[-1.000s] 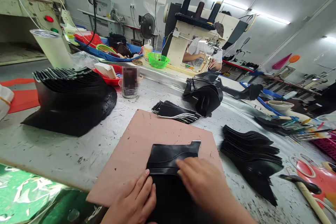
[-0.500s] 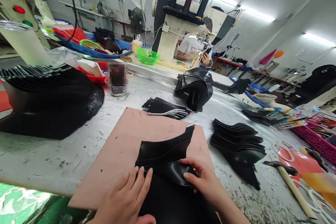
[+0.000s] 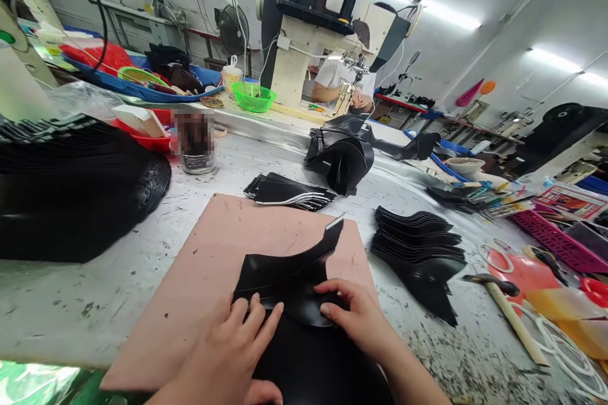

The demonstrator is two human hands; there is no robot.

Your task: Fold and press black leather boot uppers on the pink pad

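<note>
Your left fingers (image 3: 259,313) have bent and spread since half a second ago, when they lay flatter. Your right hand (image 3: 363,317) has hardly moved on the leather.

You have the top piece (image 3: 273,269) near the middle of the pink board (image 3: 185,285). Its thin tail, with the white tip, points up and to the right. It lies over the edge of the big piece (image 3: 316,364), which runs down toward you. Your right thumb and fingers seem to pinch the round side of the top piece. Your left hand (image 3: 223,345) grips nothing: the fingertips just press by the place where the two meet.

It looks like you are lining up one edge on the other. I think the next move calls for a steady left hand, while the right eases the curve flat, bit by bit, with no wrinkles. Black stacks (image 3: 418,266) sit to the right of the board.
</note>
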